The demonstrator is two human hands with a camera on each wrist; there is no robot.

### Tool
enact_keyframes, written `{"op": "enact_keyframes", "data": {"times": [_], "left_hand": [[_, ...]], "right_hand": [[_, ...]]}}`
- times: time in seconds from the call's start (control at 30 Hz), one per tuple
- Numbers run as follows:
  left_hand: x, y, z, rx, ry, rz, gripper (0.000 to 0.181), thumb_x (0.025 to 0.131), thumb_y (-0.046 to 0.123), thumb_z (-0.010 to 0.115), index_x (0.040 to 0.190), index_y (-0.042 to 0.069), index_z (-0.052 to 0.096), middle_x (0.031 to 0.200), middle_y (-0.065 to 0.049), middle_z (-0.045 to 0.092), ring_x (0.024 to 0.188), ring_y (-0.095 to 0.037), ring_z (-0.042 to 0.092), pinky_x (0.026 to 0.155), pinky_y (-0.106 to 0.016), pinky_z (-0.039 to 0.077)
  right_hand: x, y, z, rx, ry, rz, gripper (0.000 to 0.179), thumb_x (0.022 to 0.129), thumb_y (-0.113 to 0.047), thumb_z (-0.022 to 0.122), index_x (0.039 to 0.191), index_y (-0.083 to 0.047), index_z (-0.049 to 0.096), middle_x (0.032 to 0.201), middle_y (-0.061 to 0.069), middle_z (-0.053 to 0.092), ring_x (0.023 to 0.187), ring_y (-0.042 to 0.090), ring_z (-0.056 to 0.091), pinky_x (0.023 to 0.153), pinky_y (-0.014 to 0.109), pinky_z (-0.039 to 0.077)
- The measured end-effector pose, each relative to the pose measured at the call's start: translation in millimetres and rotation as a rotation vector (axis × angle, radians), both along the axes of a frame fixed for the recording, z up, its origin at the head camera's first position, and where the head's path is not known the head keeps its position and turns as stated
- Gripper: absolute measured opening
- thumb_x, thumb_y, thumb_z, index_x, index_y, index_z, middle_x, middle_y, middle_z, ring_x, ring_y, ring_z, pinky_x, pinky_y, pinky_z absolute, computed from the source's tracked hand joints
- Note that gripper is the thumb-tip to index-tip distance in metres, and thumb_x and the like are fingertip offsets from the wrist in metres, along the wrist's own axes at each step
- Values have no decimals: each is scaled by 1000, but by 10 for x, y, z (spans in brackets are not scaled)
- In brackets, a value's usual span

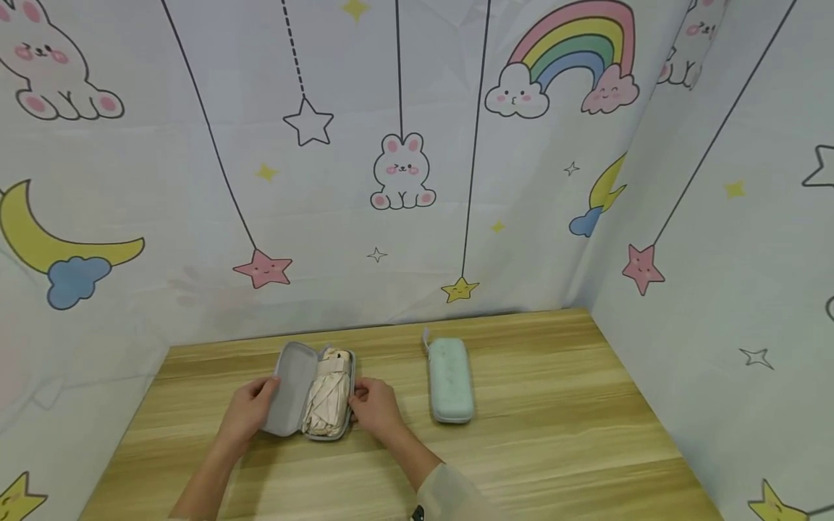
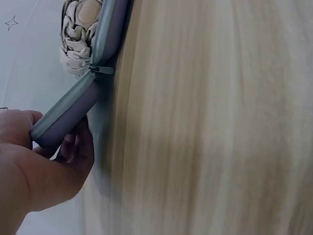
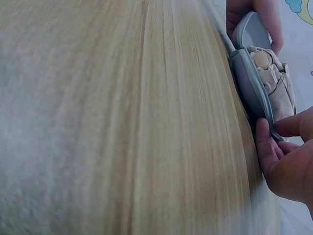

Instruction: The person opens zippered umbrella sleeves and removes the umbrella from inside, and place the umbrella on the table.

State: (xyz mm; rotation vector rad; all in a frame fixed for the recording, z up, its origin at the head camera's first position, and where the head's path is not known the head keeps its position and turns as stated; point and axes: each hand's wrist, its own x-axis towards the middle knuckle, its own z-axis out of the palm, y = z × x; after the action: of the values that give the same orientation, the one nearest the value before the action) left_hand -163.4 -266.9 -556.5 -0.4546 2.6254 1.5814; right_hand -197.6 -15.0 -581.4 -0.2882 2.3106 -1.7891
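Gray case [image 1: 295, 391]: lying open between both hands.
Left hand [image 1: 250, 411]: clamped on the lid [image 1: 287, 407].
Right hand [image 1: 376, 407]: pinching the opposite rim [image 1: 353, 369].
Beige bundle [image 1: 328, 401]: inside the half nearer the right hand.
Mint case [image 1: 451, 380]: closed, right of the right hand.

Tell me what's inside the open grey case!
The open grey case holds a folded beige bundle in one half. The other half, gripped by the left hand, shows plain grey lining. What lies under the bundle or deep in its folds is covered, so I can't tell.
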Motion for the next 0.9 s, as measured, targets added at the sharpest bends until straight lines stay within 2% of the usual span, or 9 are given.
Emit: {"op": "enact_keyframes", "data": {"times": [0.13, 0.4, 0.5, 0.67, 0.9], "left_hand": [[-9, -37, -39, -92, 16, 22, 62, 113, 44, 47, 143, -10, 57, 136, -32, 61, 111, -35, 63, 81, -32, 52], [-9, -135, -112, -210, 66, 40, 57, 110, 41, 57, 137, -9, 62, 116, -26, 69, 97, -33, 67, 71, -31, 54], [-1, -167, -132, -257, 76, 50, 57, 108, 41, 60, 134, -9, 65, 115, -26, 71, 98, -35, 69, 72, -34, 56], [14, -203, -153, -289, 70, 40, 54, 108, 37, 61, 132, -11, 66, 121, -30, 70, 104, -42, 69, 80, -43, 58], [30, -177, -154, -286, 58, 10, 51, 108, 33, 61, 132, -13, 66, 124, -32, 69, 107, -45, 69, 84, -49, 59]], "right_hand": [[-9, -4, 15, -34, -11, -1, 22, 97, 9, 67, 119, 12, 69, 90, 6, 65, 77, 11, 66, 63, 25, 61], [-20, 1, -9, -65, -32, 12, 22, 99, 8, 65, 121, 11, 69, 91, 7, 64, 74, 13, 67, 63, 27, 61], [-19, -2, -17, -58, -32, 19, 21, 100, 7, 65, 121, 11, 69, 91, 7, 64, 73, 12, 66, 63, 27, 61], [-14, -5, -17, -38, -26, 26, 22, 101, 6, 65, 122, 11, 69, 91, 6, 63, 75, 12, 66, 63, 26, 61], [-2, 3, -9, -17, -19, 29, 23, 102, 5, 64, 124, 12, 67, 92, 5, 63, 76, 12, 65, 62, 25, 60]]}}
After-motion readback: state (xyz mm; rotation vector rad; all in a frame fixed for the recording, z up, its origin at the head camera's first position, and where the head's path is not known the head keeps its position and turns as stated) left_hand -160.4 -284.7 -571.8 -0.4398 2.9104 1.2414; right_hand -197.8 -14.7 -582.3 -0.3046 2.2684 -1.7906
